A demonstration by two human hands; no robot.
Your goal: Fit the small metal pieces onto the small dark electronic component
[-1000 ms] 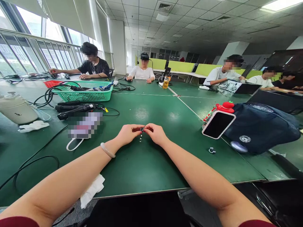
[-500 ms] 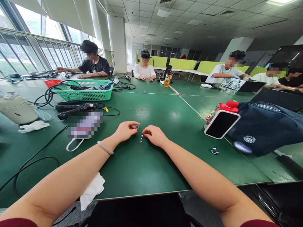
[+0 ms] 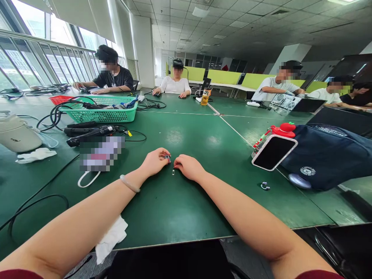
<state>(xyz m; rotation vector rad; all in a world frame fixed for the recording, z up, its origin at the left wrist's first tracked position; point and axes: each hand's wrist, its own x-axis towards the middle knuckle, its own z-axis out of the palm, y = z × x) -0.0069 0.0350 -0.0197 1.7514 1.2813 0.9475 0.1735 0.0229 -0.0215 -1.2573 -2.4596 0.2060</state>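
My left hand (image 3: 155, 161) is closed over the green table (image 3: 174, 209), its thumb and fingers pinching a small dark, shiny piece (image 3: 167, 158) whose kind I cannot make out. Just to the right, my right hand (image 3: 187, 166) has its fingertips pinched together. Below them shows a small white rectangular charm (image 3: 173, 172) with a dark middle. Its upper end is hidden at the fingertips, and whether it hangs or rests on the table is unclear. The two hands are close but apart.
Left are a green basket (image 3: 101, 114) of cables, black tools (image 3: 87, 133), a white bag (image 3: 19, 133) and tissues (image 3: 112, 240). Right are a propped phone (image 3: 274, 152), a red-lidded bottle (image 3: 283, 130), a navy bag (image 3: 334, 155) and a small shiny clip (image 3: 265, 186). Several people sit around.
My right fingertips have moved down over the upper part of the charm, so less of it shows. The dark piece has turned slightly in my left fingers.
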